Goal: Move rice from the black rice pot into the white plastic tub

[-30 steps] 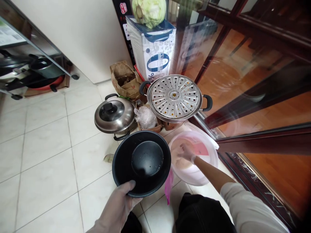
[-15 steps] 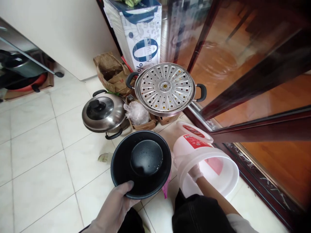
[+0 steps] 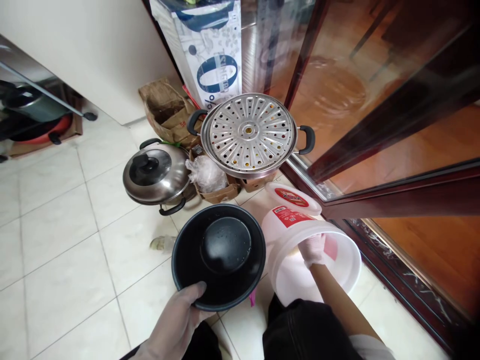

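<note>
1. Tipped up since a second ago, the white bucket (image 3: 300, 250) now lies on its side, mouth toward the person.
2. Right hand (image 3: 313, 248) grips the bucket rim at its 12 o'clock.
3. Left hand (image 3: 180, 320) pinches the black pot (image 3: 218, 255) at its 6 o'clock edge.
4. Bucket sits at the pot's 3 o'clock, touching it; the pot holds only droplets, and the bucket's contents can't be made out.
5. Steamer pan (image 3: 248, 135) and lidded pot (image 3: 155, 172) stand beyond.

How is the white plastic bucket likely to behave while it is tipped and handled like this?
The white plastic bucket looks thin-walled and translucent, so probably light and a bit flexible. It is tilted toward the person, with the right hand reaching inside, so it may roll or slip on the glossy floor tiles. The left hand grips the black inner pot, so cannot steady it.
</note>
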A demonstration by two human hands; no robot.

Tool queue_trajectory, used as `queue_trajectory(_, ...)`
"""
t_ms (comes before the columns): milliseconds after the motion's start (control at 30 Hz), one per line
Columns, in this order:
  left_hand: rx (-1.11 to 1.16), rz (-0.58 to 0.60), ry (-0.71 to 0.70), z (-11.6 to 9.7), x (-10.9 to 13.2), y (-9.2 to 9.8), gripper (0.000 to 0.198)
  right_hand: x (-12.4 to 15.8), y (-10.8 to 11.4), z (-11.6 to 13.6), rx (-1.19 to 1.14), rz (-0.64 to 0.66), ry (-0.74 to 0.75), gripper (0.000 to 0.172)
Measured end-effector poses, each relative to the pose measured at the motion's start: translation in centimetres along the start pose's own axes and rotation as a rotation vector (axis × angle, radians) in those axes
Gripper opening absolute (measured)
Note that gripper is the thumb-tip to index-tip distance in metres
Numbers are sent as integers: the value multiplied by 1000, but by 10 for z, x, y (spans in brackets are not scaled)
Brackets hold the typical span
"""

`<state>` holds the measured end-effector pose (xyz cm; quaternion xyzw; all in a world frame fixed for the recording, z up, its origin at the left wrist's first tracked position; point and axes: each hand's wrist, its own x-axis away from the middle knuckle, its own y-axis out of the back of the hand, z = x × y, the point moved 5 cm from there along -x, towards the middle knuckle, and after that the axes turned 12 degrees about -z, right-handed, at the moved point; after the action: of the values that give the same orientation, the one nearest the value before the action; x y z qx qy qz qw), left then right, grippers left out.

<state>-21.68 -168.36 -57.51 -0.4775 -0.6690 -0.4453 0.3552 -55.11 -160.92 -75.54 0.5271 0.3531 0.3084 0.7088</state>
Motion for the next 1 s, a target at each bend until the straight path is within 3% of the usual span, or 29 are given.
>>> queue_trajectory(133, 9, 41, 8, 4, -6, 1, 42, -9, 0, -2, 122, 130, -71, 46)
queue_trajectory(333, 36, 171, 18, 18, -16, -6, 45, -5, -13, -1, 47, 307, -206, 38)
queue_trajectory(467, 28, 194, 32, 28, -18, -10, 46, 9, -23, -2, -50, 423, -295, 38)
queue_trajectory(767, 16, 148, -24, 17, -21, -9, 46, 37, -49, 20, -536, 708, -691, 41)
queue_trajectory(900, 31, 148, -31, 15, -20, -12, 44, 36, -48, 39, -858, 831, -815, 34)
queue_trajectory(1000, 42, 133, -11, 15, -19, -14, 40, 25, -44, 48, -1090, 849, -854, 29)
